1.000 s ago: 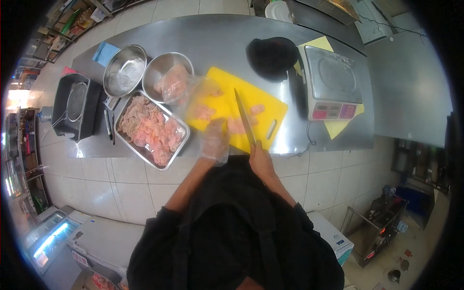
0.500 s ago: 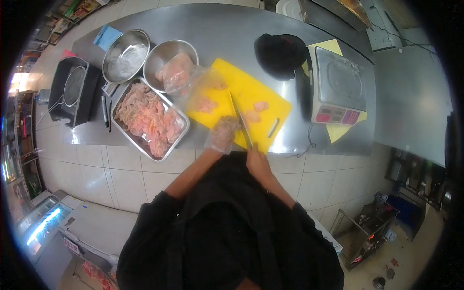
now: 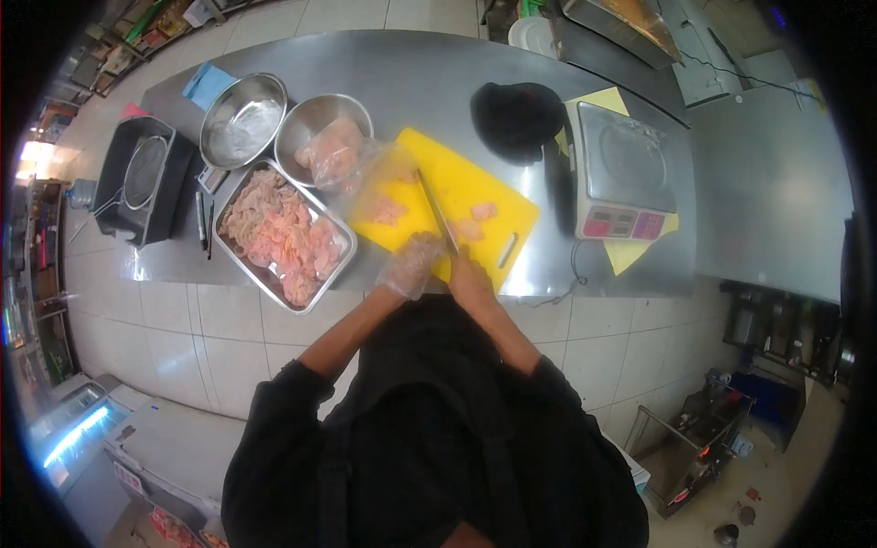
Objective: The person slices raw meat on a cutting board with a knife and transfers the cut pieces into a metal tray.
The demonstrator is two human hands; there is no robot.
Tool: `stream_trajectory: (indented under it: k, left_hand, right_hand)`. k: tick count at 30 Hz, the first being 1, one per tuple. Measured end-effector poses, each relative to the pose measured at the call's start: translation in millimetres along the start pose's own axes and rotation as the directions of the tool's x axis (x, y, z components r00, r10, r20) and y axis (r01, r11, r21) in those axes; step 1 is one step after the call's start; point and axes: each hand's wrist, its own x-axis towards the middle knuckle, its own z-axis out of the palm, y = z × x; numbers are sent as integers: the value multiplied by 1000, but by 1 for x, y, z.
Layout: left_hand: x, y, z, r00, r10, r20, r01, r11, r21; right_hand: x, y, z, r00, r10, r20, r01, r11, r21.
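Pale tiled floor (image 3: 228,315) surrounds a long grey metal desk (image 3: 420,91). Yellow rectangular cutting board (image 3: 461,178) lies slanted at the near edge, presumably so both hands reach it easily. On it: small pale-pink meat pieces (image 3: 471,229), some right of the blade, others to its left, near or under a clear plastic bag (image 3: 358,169) spilling from a round steel bowl (image 3: 294,126).

Right hand (image 3: 471,281): bare, fingers wrapped around the handle of a long-bladed steel knife (image 3: 435,206), tip toward the desk's far side, likely for control. Left hand (image 3: 416,257): fingers bent, beside the knife at the board's near edge; clear plastic glove (image 3: 404,277), probably against raw meat. Rectangular steel tray (image 3: 349,258) of pink meat (image 3: 279,233) sits just left, perhaps for reach.

Obscured: whether the left fingers pinch anything, I can't make out. Knife handle mostly covered. Bag's contents blurred through plastic. Blade-to-board contact uncertain.
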Motion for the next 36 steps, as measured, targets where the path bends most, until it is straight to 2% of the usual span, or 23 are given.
stream_trajectory:
  k: [3,5,9,11,12,13,14,18,20,21,22,23,24,25,27,28,29,30,31,32,33,35,36]
  left_hand:
    - [0,-1,-5,998,55,19,-54,998,-33]
    - [3,-3,3,991,31,134,-44,995,93]
    - [-15,-14,20,997,44,65,-50,994,100]
    - [-17,-20,16,996,62,58,-61,998,-19]
    - [-19,-21,15,996,66,52,-66,998,-12]
    - [-15,-14,2,990,-142,4,141,974,-175]
    - [-9,-10,-6,937,-349,-10,325,882,-342]
    - [15,5,-24,891,-453,-32,398,813,-426]
    - [29,18,-27,935,-355,-18,315,851,-420]
    - [32,17,-22,933,-360,-19,318,847,-425]
    - [35,15,-11,963,-253,-92,213,925,-313]
    - [39,16,-4,980,-130,-151,100,976,-191]
    - [42,18,3,981,-126,-150,95,975,-200]
    - [46,20,9,962,-257,-91,187,866,-463]
    - [58,21,17,937,-349,10,261,681,-684]
    - [63,16,25,925,-347,156,291,384,-876]
    - [66,11,34,909,-293,296,320,36,-947]
    - [67,6,43,911,-278,305,326,34,-945]
    - [65,-2,53,918,-257,302,277,-132,-952]
    - [65,0,53,920,-245,306,256,-215,-942]
    - [64,2,52,922,-233,309,235,-297,-926]
    - [67,26,20,855,-435,284,261,-114,-959]
    - [66,33,8,854,-431,293,270,-115,-956]
  right_hand:
    - [2,-6,3,1000,0,-16,1,1000,15]
    - [8,-8,5,1000,22,-19,-22,999,29]
    - [16,-4,5,999,-27,-34,26,1000,-10]
    - [9,-7,-3,1000,2,-15,-1,998,55]
    - [4,-7,-4,1000,-5,-23,6,998,56]
    - [-3,-4,-5,1000,7,-8,-7,998,60]
    - [-9,0,-6,1000,19,7,-19,998,62]
    - [-35,23,-11,999,20,-44,-15,993,120]
    - [-42,31,-19,958,155,-241,-87,958,273]
    - [-43,37,-25,931,137,-339,-25,949,314]
    - [-41,45,-33,931,138,-338,-29,951,308]
    - [-38,53,-43,950,205,-234,-102,917,385]
    - [-34,59,-50,956,265,-127,-181,872,455]
    - [-35,56,-60,957,287,-39,-235,849,473]
    - [-38,51,-66,969,248,18,-228,859,458]
    - [-39,48,-65,976,198,87,-216,870,443]
    - [-40,49,-61,977,166,137,-207,897,391]
    - [-41,54,-48,975,179,129,-216,892,398]
    - [-43,63,-28,994,113,8,-109,937,331]
    - [-46,61,-21,994,35,-104,-8,969,249]
    - [-49,63,-19,993,114,-31,-103,967,234]
    - [-59,57,-21,989,138,-43,-127,970,206]
    - [-64,54,-22,987,153,-57,-141,976,168]
